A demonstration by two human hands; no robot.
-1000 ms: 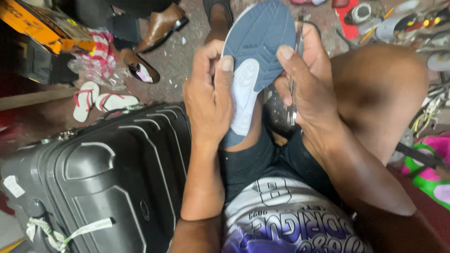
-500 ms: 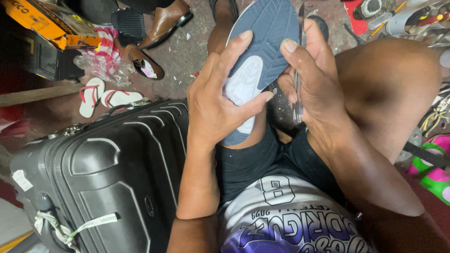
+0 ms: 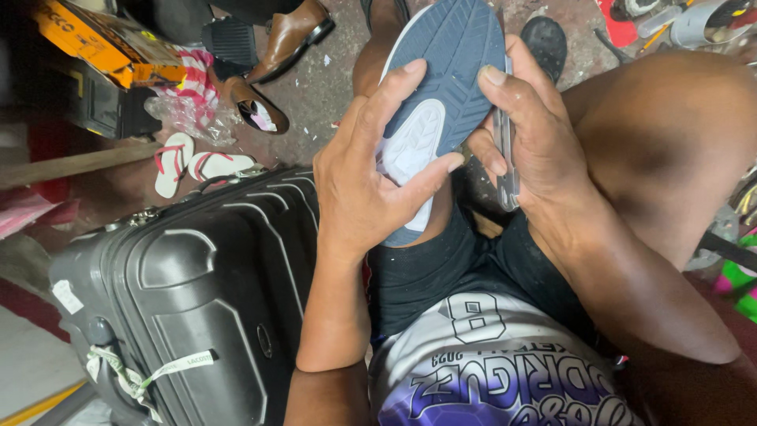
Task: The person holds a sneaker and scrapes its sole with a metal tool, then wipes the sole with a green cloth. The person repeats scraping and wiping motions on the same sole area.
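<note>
From the head view, the person sits with a shoe [image 3: 445, 87] turned sole-up over their lap, its blue tread with a white patch facing the camera. The left hand [image 3: 371, 181] cups the heel end: its fingers [image 3: 394, 91] are spread across the sole, the thumb pressing the white patch from the other side. The right hand [image 3: 536, 134] closes on the shoe's far edge, forefinger tip on the tread, while its other fingers are curled and pinch a slim metal tool [image 3: 507, 170] that runs down alongside the sole; I cannot tell what kind of tool it is.

Just beside the left forearm stands a dark grey hard-shell suitcase [image 3: 197, 292] with a paper tag tied to its handle. On the floor [image 3: 323, 87] beyond it lie a pair of white sandals with red straps [image 3: 189, 162], brown leather shoes [image 3: 276, 47] and a crumpled clear plastic bag [image 3: 189, 114]. An orange box [image 3: 95, 39] sits at the upper left.
</note>
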